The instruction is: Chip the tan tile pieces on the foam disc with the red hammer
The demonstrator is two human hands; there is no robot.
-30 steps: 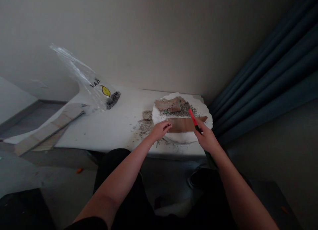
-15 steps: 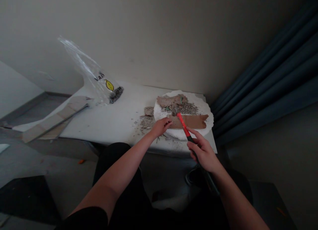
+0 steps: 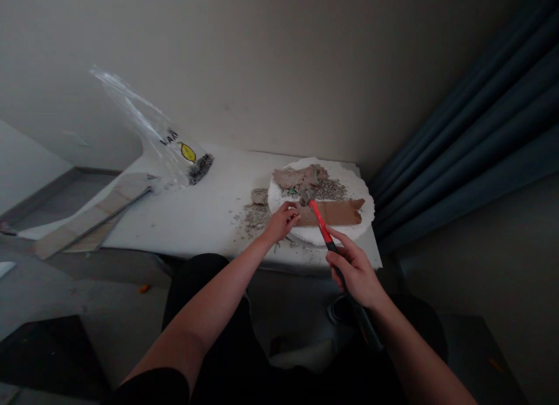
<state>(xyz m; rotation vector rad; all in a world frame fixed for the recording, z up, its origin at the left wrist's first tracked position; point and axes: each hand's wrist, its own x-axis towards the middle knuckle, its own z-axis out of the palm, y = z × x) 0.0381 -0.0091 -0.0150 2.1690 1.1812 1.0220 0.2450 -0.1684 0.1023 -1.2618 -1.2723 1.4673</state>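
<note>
My right hand (image 3: 356,271) is closed round the black grip of a hammer (image 3: 321,221) with a red neck. Its dusty grey head rests over the left part of a flat brown cardboard strip (image 3: 343,212). At the strip's left end, my left hand (image 3: 280,223) has its fingers curled together beside the hammer head; what they pinch is hidden. Beneath the strip lies a white, ragged-edged round pad (image 3: 367,210). Behind the hammer head, a cracked grey-brown slab (image 3: 292,176) and crushed grey bits (image 3: 331,189) lie on the pad.
The pad sits at the right end of a low white table (image 3: 209,218). Loose crumbs and a chunk (image 3: 259,196) lie left of it. Farther left stand a clear plastic bag (image 3: 163,140) with dark bits inside and a cardboard piece (image 3: 82,218). A blue curtain (image 3: 471,119) hangs right.
The view has shifted slightly. My left fingers have lifted and curled a little at the strip's end. The hammer head stays low over the strip, almost unmoved.
</note>
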